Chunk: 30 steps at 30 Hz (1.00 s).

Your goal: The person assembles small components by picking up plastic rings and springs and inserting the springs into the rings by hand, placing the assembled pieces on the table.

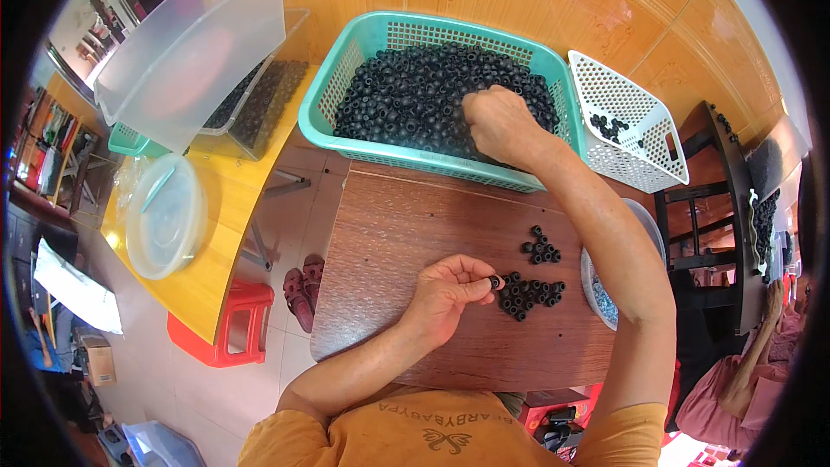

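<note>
A small black ring-like part [494, 282] is pinched between the thumb and fingertips of my left hand [450, 294], low over the brown table [389, 233]. Right beside it lies a loose pile of the same black parts [523, 294], with a smaller cluster [540, 246] just beyond. My right hand [506, 125] reaches into the teal basket [316, 117], over a deep heap of black parts [406, 91]. Its fingers are curled closed, and what they hold, if anything, is hidden beneath the hand.
Right of the basket stands a white perforated basket [644, 156] with a few black parts. A bowl of bluish bits [603, 298] is partly behind my right forearm. At left, a yellow table [229, 233] carries clear bins [259, 112] and a round lid [169, 225]; a red stool [229, 329] stands below.
</note>
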### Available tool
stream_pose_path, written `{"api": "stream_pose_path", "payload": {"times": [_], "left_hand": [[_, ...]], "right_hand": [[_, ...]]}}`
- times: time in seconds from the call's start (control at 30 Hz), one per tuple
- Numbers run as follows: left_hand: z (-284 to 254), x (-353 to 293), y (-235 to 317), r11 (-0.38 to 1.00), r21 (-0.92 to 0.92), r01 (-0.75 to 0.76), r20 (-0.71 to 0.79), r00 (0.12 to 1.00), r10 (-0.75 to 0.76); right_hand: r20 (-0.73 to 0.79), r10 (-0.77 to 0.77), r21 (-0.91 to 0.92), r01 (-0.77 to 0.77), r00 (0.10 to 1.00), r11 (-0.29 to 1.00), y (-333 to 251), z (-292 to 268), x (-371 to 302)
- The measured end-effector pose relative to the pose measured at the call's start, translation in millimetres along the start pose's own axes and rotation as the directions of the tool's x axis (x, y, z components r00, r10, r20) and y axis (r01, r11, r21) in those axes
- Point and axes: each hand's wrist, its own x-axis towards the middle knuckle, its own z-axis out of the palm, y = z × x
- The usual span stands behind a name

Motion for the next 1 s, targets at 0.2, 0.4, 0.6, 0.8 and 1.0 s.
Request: {"api": "stream_pose_path", "payload": {"times": [0.2, 0.4, 0.6, 0.8, 1.0], "left_hand": [[1, 4, 4, 1.000, -0.016, -0.015, -0.011, 1.000, 0.014], [6, -4, 5, 0.999, -0.001, -0.044, -0.066, 0.997, 0.043], [10, -6, 1, 1.000, -0.020, -0.007, -0.054, 0.999, 0.006], [23, -8, 1, 0.999, 0.001, -0.044, -0.091, 0.995, 0.044], [17, -5, -11, 1.000, -0.021, -0.019, -0.124, 0.992, 0.016]], "right_hand": [[-0.075, 0.275, 0.462, -0.211, 0.959, 0.862, 8, -32, -35], [-0.190, 0.429, 0.783, -0.126, 0.883, 0.609, -29, -52, -104], [0.192, 0.562, 0.964, -0.262, 0.805, 0.046, -67, -53, -171], [0.129, 0.559, 0.992, -0.111, 0.819, -0.066, -85, -18, -197], [0.101, 0.612, 0.994, -0.059, 0.784, -0.088, -103, -9, -207]]}}
